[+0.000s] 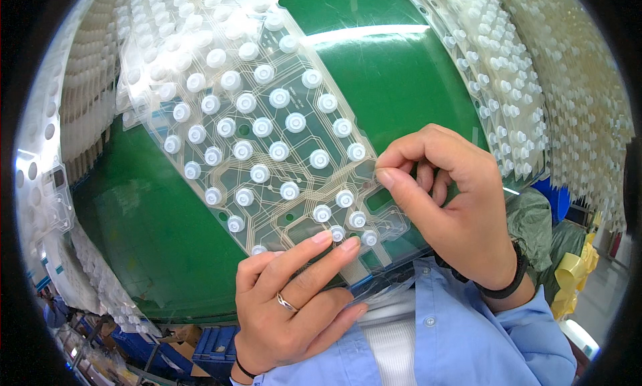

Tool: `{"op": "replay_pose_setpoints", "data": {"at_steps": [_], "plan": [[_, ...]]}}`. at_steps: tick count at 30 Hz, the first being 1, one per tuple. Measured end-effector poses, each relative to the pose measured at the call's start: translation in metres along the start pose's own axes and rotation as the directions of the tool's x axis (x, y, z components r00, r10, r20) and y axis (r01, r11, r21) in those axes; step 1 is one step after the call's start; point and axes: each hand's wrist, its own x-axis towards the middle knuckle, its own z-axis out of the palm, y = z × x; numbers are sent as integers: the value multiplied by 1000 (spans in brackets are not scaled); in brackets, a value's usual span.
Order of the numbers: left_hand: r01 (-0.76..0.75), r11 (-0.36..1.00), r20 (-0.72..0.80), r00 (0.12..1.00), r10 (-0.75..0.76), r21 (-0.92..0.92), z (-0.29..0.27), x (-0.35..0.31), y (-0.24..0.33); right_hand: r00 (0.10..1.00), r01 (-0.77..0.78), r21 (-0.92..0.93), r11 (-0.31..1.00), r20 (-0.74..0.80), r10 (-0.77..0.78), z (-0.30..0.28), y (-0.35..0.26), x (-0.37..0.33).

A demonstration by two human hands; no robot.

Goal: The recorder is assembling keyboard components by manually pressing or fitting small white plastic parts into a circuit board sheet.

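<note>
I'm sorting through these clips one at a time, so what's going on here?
A person is handling a clear sheet printed with fine traces and dotted with whitish domes, lying on a green tabletop. The left hand rests its fingertips at the sheet's near end. The right hand has thumb and index fingertips together at its right edge; whether they grip anything is unclear. More domed sheets line the right side.

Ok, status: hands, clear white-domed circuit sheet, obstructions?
Left hand on near end of sheet. Right hand pinched at its right edge. No obstruction seen.
</note>
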Motion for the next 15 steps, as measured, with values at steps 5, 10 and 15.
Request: {"op": "replay_pose_setpoints", "data": {"at_steps": [5, 10, 15], "plan": [[0, 1000, 3, 1000, 0, -3, -1, 0, 0, 998, 51, -23, 998, -22, -51, 3, 3, -1], [2, 1000, 2, 1000, -2, 3, -1, -2, 2, 987, 150, -148, 978, -34, -156, 8, 5, -3], [-6, 1000, -12, 1000, 6, 4, 0, -2, 2, 988, 43, 13, 999, -146, -41, 9, 3, -11]]}}
